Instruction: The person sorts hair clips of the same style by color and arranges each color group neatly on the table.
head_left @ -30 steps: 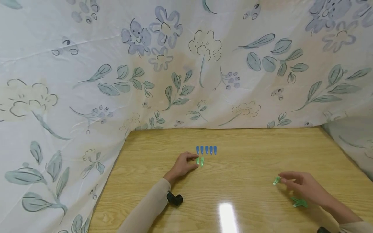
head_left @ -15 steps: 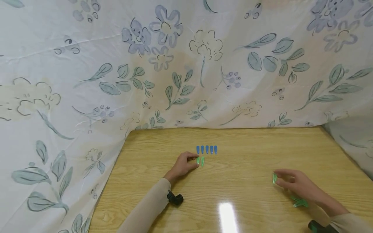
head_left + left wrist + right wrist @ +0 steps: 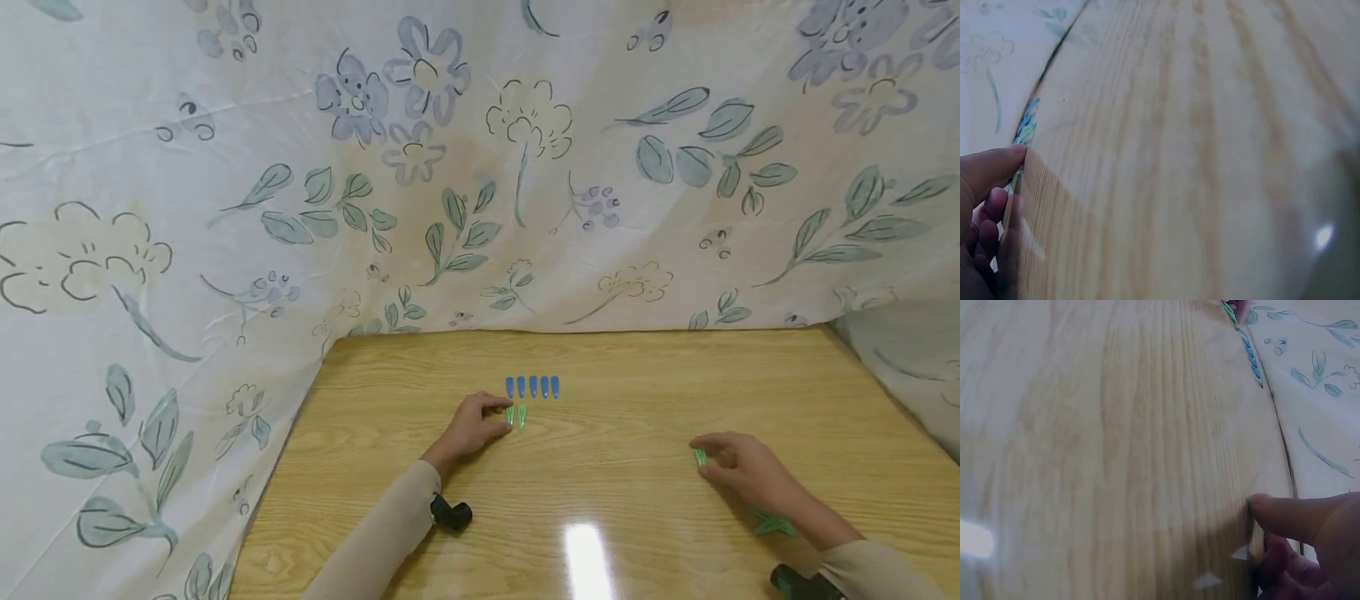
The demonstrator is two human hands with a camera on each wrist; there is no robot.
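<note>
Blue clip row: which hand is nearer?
Left: the left hand is just nearside of the blue clips, at their left end; the right hand is well to their right.

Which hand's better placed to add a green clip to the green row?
Likely the right hand: it pinches a green clip, to the right of the green row, its free side. The left hand is at that row's left end.

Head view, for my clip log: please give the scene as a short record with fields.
Left hand: holds the left clip of the green pair
Right hand: pinches a third green clip
Blue clips: five, in a row beyond the pair
Loose green clips: beside the right forearm, partly hidden, count unclear
Surface: wood-grain table
Backdrop: floral cloth
</note>
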